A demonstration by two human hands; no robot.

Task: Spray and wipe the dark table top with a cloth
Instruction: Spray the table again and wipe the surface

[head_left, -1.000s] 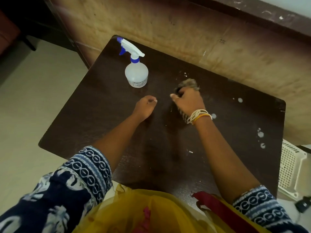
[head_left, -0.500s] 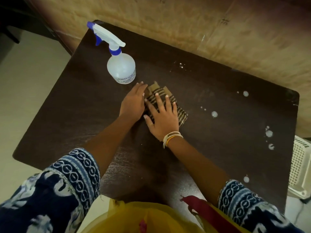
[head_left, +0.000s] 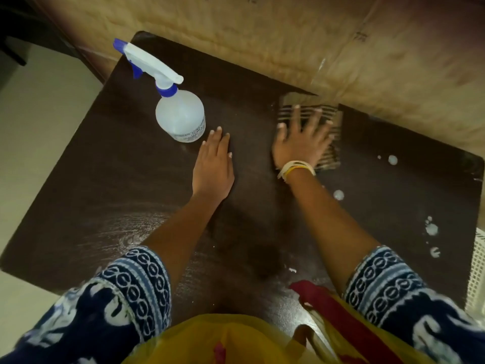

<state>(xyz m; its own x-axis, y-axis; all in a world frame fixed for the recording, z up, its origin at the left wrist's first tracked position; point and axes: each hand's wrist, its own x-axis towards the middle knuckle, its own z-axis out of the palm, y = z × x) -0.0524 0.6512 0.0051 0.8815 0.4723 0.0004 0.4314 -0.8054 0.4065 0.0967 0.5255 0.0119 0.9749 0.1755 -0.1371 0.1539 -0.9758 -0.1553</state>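
So, head cam only: the right hand (head_left: 301, 143) was spread flat w/ fingers splayed, pressing the striped cloth (head_left: 329, 153) onto the table top (head_left: 118, 185) near the far edge by the wall. The left hand (head_left: 213, 169) lay flat and empty, fingers together, just beside the spray bottle (head_left: 179, 116) w/o touching it. I'd guess abt halfway done: near-left side looked smeary and wiped, but white droplets (head_left: 338, 194) on the right side weren't wiped yet.
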